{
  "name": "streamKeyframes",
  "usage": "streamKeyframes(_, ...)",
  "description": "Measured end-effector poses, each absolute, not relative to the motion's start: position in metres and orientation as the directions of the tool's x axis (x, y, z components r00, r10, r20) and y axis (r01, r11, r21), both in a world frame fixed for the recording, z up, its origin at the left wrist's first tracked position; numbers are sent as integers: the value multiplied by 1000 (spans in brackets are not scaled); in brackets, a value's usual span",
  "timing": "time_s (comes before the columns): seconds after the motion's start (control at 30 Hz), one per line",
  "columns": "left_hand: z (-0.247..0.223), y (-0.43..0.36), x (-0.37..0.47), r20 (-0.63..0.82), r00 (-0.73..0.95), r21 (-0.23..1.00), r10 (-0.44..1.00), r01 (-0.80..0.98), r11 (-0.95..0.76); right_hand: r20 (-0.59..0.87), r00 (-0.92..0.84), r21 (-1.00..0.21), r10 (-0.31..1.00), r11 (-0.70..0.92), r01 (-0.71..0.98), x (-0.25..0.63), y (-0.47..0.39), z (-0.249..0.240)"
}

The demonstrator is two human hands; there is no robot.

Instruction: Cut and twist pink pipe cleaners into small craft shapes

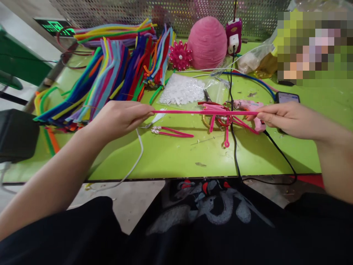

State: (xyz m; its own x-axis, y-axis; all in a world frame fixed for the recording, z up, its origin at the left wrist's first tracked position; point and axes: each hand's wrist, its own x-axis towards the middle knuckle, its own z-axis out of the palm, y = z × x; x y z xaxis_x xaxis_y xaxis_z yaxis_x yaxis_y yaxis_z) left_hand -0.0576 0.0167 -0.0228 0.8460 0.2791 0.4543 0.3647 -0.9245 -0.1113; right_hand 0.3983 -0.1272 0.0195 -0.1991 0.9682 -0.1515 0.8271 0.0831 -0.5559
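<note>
A pink pipe cleaner [190,112] is stretched level above the green table [171,158]. My left hand [124,116] pinches its left end, and my right hand [286,117] pinches the right end. Below it lies a folded pink piece with pearl beads [172,132]. Behind its right half is a cluster of short pink pieces, rings and a tool, partly hidden. A pink glue gun [259,125] lies just beside my right fingers. Farther back sits a bag of white beads [182,90].
Bundles of coloured pipe cleaners [107,73] fill the back left. A pink ball [208,42] and a pink flower [180,55] stand at the back. A phone [287,98] lies at right. Black cable [235,147] crosses the front edge.
</note>
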Motion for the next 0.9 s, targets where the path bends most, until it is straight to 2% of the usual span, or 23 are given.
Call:
streamKeyframes(0.1,-27,15,-58,351,851,-197,390,475,-858,-197,-120,-449,973,19,893,403,-129,22)
streamKeyframes(0.2,-26,9,-50,288,872,-321,395,477,-818,-6,2,-350,1000,-3,937,388,-131,29)
streamKeyframes(0.3,-23,4,-44,274,897,-388,346,432,-814,170,-136,-354,976,189,916,357,-131,31)
streamKeyframes(0.37,-21,1,-42,300,902,-382,311,412,-827,192,-272,-349,943,324,879,335,-126,26)
streamKeyframes(0.47,-18,-4,-35,354,894,-321,275,392,-862,87,-372,-332,924,379,864,307,-112,12)
streamKeyframes(0.53,-17,-9,-22,350,884,-219,311,400,-890,44,-392,-315,919,385,867,293,-100,2)
streamKeyframes(0.6,-19,-13,-1,311,884,-103,347,395,-913,14,-394,-302,919,380,874,283,-88,-7)
streamKeyframes(0.7,-25,-11,34,236,905,4,355,364,-931,-20,-394,-303,919,370,878,275,-76,-13)
streamKeyframes(0.83,-34,-3,59,112,933,35,341,340,-940,-18,-396,-339,918,367,866,274,-72,-14)
streamKeyframes(0.9,-34,-1,62,121,926,80,357,349,-934,-48,-404,-410,913,351,842,276,-72,-11)
